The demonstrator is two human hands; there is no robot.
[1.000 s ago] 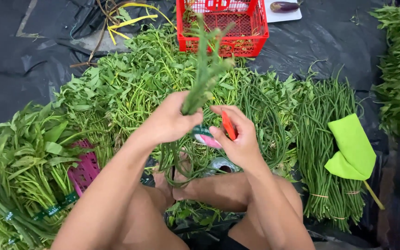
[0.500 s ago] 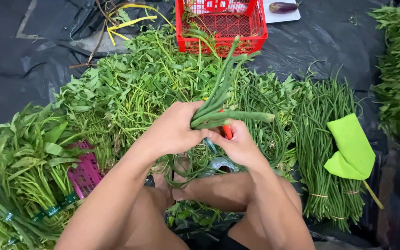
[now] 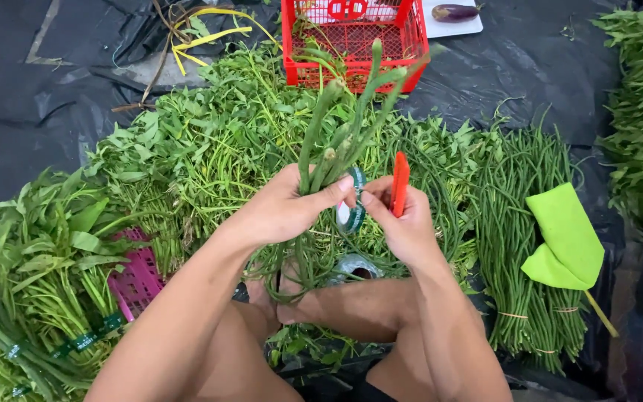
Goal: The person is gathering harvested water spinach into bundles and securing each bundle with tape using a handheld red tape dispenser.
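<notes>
My left hand (image 3: 286, 207) grips a bunch of long green stems (image 3: 338, 126) that stand upright and fan out toward the red crate. My right hand (image 3: 403, 222) holds a small orange-red tool (image 3: 400, 183) upright between thumb and fingers. A roll of green-and-white tape (image 3: 352, 210) sits between the two hands, touching both. The lower ends of the stems hang down behind my left wrist.
A red plastic crate (image 3: 411, 45) stands at the back. Piles of leafy greens (image 3: 210, 141) cover the black sheet, with long beans (image 3: 522, 223) and a folded green cloth (image 3: 565, 238) to the right, a taped bundle (image 3: 31, 290) and a pink basket (image 3: 137, 279) to the left.
The bunch of stems tipped over to the right and then came back upright. The orange-red tool now shows fully in my right hand, and the tape roll sits between the hands.
</notes>
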